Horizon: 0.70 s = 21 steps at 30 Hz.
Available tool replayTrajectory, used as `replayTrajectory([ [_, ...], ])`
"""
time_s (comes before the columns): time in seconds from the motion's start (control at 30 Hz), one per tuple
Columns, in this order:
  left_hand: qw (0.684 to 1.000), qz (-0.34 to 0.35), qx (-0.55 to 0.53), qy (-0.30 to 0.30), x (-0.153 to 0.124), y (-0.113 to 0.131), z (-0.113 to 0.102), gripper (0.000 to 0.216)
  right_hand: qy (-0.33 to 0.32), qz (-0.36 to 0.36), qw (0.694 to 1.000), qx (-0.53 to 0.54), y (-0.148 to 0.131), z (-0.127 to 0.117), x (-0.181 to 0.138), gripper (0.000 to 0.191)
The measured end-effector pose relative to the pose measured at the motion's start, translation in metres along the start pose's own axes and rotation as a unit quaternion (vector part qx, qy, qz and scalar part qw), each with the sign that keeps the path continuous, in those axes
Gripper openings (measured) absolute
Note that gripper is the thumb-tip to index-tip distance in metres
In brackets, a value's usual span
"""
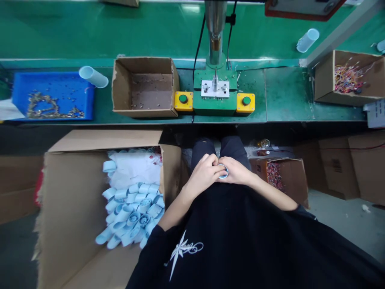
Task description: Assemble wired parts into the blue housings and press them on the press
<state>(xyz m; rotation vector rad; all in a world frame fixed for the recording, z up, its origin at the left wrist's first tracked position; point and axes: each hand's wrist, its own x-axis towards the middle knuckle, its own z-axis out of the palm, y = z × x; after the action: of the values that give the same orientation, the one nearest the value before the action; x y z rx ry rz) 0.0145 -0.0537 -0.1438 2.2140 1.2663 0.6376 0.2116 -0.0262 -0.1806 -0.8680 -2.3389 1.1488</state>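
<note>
My left hand (204, 173) and my right hand (236, 171) meet over my lap, both closed around a small pale blue plastic tube (223, 171) whose round open end shows between the fingers. The hands sit below the green workbench (285, 94), in front of the press (215, 86) with its two yellow boxes carrying green buttons (183, 99). A large cardboard box (75, 200) to my left holds several more pale blue tubes (132, 212).
On the bench stand a blue tray (52, 96) of small metal parts, an open cardboard box (146, 86), and a box of coloured wires (350, 76) at the right. Loose tubes lie at the left (93, 76) and far right (307, 40). A small box of red parts (278, 174) sits by my right knee.
</note>
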Motion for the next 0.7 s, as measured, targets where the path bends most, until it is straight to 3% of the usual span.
replayTrajectory([
  [0.17,0.985,-0.092,-0.097,0.109,-0.004,0.003,0.012,0.006,0.099,0.017,0.995,0.017,0.003,0.012,-0.003,0.032],
  [0.2,0.977,-0.115,-0.138,0.113,-0.004,0.002,0.015,0.011,0.108,0.013,0.994,0.008,0.003,0.014,-0.003,0.033],
  [0.33,0.93,-0.168,-0.325,0.029,-0.003,-0.007,0.028,0.055,0.12,-0.006,0.992,-0.047,0.004,0.019,-0.006,0.03],
  [0.43,0.907,-0.18,-0.38,-0.038,0.001,-0.014,0.029,0.067,0.144,-0.053,0.984,-0.094,0.007,0.02,-0.01,0.028],
  [0.53,0.912,-0.156,-0.373,-0.075,0.002,-0.014,0.027,0.071,0.156,-0.098,0.976,-0.119,0.01,0.019,-0.014,0.025],
  [0.7,0.941,-0.122,-0.31,-0.056,-0.002,-0.008,0.036,0.07,0.169,-0.112,0.968,-0.144,0.014,0.019,-0.016,0.026],
])
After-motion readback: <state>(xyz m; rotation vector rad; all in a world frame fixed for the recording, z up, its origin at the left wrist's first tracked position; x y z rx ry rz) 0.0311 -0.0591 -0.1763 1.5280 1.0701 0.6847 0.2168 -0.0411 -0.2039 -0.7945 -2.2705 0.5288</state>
